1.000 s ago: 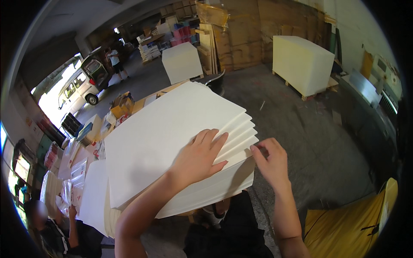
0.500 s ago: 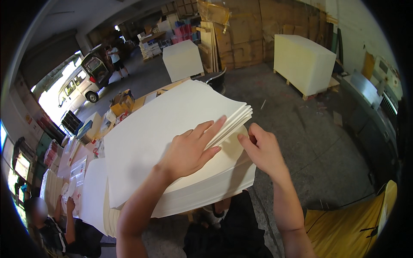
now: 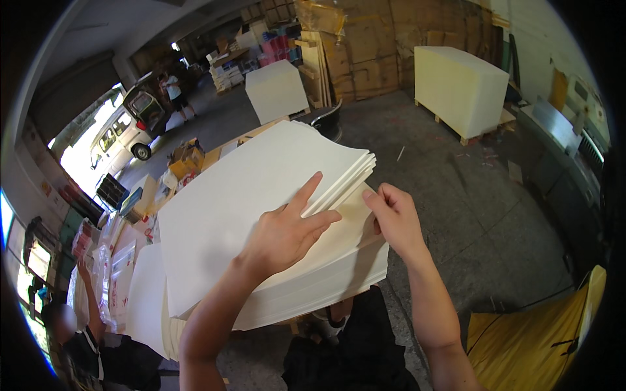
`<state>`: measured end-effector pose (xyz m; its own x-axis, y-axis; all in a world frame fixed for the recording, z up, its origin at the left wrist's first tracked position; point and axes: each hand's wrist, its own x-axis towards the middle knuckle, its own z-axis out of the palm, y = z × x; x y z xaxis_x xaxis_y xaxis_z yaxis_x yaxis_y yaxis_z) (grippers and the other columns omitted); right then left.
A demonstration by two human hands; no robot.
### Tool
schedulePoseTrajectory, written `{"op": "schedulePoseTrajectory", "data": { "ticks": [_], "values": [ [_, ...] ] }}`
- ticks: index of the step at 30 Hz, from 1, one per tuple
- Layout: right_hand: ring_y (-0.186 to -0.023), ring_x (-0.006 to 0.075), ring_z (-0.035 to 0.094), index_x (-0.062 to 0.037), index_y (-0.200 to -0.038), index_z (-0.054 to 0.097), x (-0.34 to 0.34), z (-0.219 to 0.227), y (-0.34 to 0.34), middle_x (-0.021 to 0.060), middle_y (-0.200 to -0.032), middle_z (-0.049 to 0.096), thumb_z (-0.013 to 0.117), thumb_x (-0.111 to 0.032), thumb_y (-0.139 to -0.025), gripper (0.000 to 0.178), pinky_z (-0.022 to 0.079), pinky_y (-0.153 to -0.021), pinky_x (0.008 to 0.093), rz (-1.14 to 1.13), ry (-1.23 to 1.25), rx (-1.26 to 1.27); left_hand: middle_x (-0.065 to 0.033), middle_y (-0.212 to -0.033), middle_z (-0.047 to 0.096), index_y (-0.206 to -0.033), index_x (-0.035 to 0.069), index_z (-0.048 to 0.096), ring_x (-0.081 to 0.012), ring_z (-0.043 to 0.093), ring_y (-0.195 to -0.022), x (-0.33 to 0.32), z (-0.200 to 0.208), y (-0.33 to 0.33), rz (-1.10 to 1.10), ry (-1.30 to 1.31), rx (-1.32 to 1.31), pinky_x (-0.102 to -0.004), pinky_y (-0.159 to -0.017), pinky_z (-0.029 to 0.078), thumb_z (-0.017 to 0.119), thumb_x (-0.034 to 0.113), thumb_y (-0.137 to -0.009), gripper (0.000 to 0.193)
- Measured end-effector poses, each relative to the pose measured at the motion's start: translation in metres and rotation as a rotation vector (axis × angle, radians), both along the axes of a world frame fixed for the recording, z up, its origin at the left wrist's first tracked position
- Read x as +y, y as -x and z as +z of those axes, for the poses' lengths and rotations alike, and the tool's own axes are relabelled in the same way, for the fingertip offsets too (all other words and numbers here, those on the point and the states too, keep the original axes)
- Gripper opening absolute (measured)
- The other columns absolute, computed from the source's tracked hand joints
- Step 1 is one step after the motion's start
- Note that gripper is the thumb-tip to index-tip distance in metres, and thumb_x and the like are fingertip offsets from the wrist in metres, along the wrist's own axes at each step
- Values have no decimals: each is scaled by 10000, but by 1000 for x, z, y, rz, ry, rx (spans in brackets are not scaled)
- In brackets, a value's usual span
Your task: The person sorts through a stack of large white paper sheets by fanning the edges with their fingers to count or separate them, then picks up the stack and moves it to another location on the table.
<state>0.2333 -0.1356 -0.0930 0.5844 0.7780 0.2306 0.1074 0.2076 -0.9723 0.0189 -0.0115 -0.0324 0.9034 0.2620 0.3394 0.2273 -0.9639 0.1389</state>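
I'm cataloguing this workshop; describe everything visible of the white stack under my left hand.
The white stack is large, plain sheets, apparently paper or card, mostly flat, with upper layers raised in bunches at the right corner. The left hand rests on it; the right hand is at its right edge.

A wooden surface (image 3: 213, 157), mostly hidden, bears a thick stack of large white sheets (image 3: 251, 186); a lower white stack (image 3: 146, 290) lies just beside it on the left, with clear plastic packs (image 3: 121, 277) and a brown cardboard box (image 3: 185, 160) beyond
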Motion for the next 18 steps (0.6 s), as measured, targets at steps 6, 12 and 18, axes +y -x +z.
{"op": "schedulePoseTrajectory", "data": {
  "ticks": [6,12,18],
  "values": [
    [-526,127,597,-128,-724,512,-1,8,-1,14,-624,577,674,-223,-1046,373,416,-456,279,204,-96,529,-160,-1675,442,-1349,343,748,-393,695,-1262,-12,5,4,1,26,-1,-459,-1012,607,888,481,-833,552],
    [-548,124,613,-116,-730,537,-3,4,-5,13,-637,588,697,-249,-1040,374,420,-483,266,221,-89,500,-159,-1637,483,-1366,401,728,-405,709,-1158,-1,1,4,-46,-4,1,-462,-963,608,806,600,-861,549],
    [-555,109,613,-120,-733,545,-12,14,-2,-5,-644,573,724,-346,-1036,418,412,-482,260,233,-95,507,-196,-1617,509,-1399,352,719,-379,703,-1208,4,9,7,-90,-8,45,-443,-1009,590,818,358,-912,497]
  ]
}}
